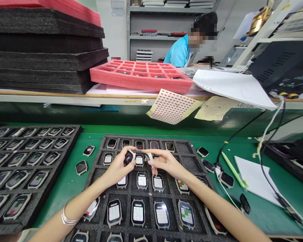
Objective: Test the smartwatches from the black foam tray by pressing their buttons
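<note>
My left hand [120, 165] is closed around a strapless smartwatch [129, 157], its dark lit screen tilted toward me. In my right hand [166, 161], thumb and fingers pinch a second smartwatch [149, 157], turned nearly edge-on so its screen is mostly hidden. Both hands hover over the black foam tray [184, 148], whose compartments hold several smartwatches. Many of these show white grids on their screens, like the watch [138, 212] near the front. One watch [139, 160] lies between my hands, and the forearms cover part of the tray.
Another watch-filled foam tray [77, 141] is at left. Loose watches [81, 167] lie beside the trays. At right are cables [226, 143], a green pen [233, 169] and paper [257, 179]. On the shelf sit a pink tray [141, 82] and stacked black foam [40, 64]; a person [178, 52] is behind.
</note>
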A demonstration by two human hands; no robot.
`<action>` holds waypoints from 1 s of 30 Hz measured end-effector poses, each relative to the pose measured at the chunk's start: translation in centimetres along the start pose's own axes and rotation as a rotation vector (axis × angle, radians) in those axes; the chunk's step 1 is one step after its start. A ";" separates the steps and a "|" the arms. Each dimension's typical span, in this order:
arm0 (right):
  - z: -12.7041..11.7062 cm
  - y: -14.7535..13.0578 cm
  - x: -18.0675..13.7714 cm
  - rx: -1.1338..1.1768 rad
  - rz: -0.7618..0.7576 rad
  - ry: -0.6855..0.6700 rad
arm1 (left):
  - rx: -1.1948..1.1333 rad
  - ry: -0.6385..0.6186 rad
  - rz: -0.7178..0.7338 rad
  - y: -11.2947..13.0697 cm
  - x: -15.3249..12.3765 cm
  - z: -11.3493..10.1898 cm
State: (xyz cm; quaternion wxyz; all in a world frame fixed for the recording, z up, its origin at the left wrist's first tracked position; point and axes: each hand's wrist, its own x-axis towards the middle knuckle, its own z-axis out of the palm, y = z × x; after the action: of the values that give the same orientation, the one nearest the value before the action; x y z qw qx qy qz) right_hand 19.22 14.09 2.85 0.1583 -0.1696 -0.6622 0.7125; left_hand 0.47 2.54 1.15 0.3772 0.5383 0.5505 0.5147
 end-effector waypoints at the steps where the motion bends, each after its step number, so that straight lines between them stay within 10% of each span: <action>1: 0.0 0.0 0.0 0.009 0.006 0.002 | -0.012 0.008 -0.008 0.0 0.0 0.0; 18: -0.2 0.7 0.4 0.236 0.049 0.014 | -0.598 0.009 -0.276 1.0 0.3 0.2; 30: 0.1 0.4 -0.1 0.131 -0.024 0.044 | -0.564 -0.091 -0.201 -0.2 0.1 0.2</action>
State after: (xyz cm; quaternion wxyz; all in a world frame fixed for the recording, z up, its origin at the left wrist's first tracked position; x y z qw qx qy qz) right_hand 19.31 13.91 2.47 0.1919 -0.1665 -0.6126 0.7485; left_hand 0.61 2.68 0.90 0.5853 0.3777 0.4188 0.5826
